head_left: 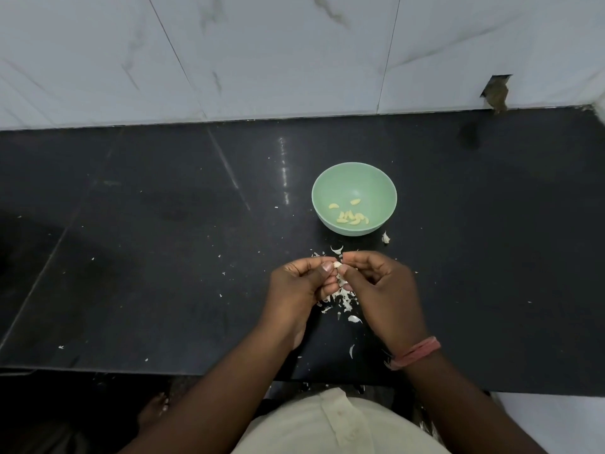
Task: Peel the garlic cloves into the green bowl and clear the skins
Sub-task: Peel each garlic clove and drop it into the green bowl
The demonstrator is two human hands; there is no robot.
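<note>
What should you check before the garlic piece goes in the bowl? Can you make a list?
1. Clove held firmly: ok. The left hand and right hand both pinch the garlic clove between their fingertips.
2. Clove fully peeled: cannot tell. The fingers hide most of it.
3. Bowl within reach: ok. The green bowl sits just beyond the hands.
4. Bowl holds only peeled cloves: ok. The peeled cloves lie in it, with no skins visible.
5. Skins cleared: not ok. The garlic skins lie scattered on the black counter under the hands.
6. All cloves peeled: not ok. An unpeeled-looking piece lies beside the bowl.
</note>
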